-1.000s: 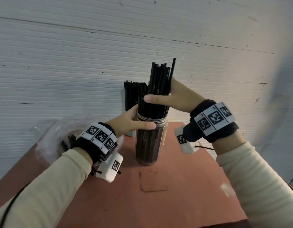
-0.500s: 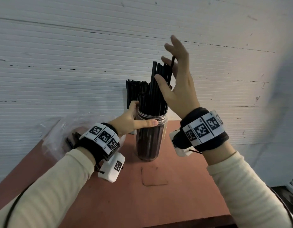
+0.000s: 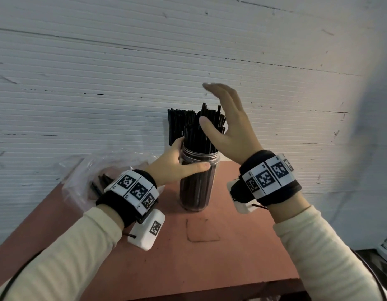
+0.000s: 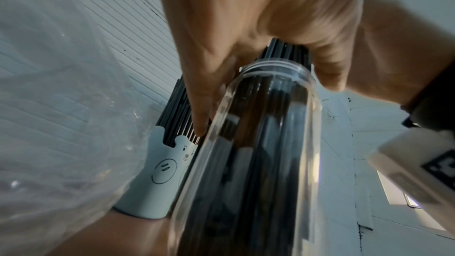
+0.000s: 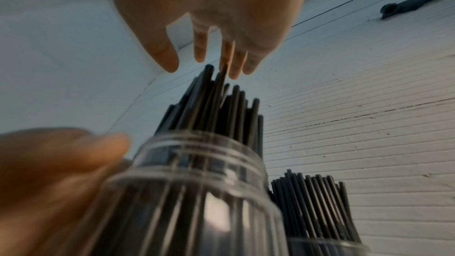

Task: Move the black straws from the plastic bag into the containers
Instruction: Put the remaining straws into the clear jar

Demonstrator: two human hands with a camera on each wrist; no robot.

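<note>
A clear jar [image 3: 197, 185] stands on the red-brown table, packed with black straws [image 3: 204, 133] that stick out of its mouth. My left hand [image 3: 189, 158] grips the jar just below the rim, thumb in front and fingers behind. My right hand [image 3: 216, 103] hovers open over the straw tops, its fingertips [image 5: 234, 69] touching the tallest ones. Behind the jar is a pale blue cup [image 4: 157, 178] with a bear face, also full of straws [image 3: 179, 120]. The plastic bag [image 3: 86, 170] lies to the left with a few straws [image 3: 99, 183] inside.
A white ribbed wall [image 3: 188, 61] rises right behind the table. The table's front edge [image 3: 210, 290] is near me, and its right edge runs under my right forearm. A drawn square mark [image 3: 202, 230] sits in front of the jar.
My right hand let go of the straw bundle, rose with fingers spread, and now comes down flat on the tops. The straws sit lower in the jar. The left hand kept its grip.
</note>
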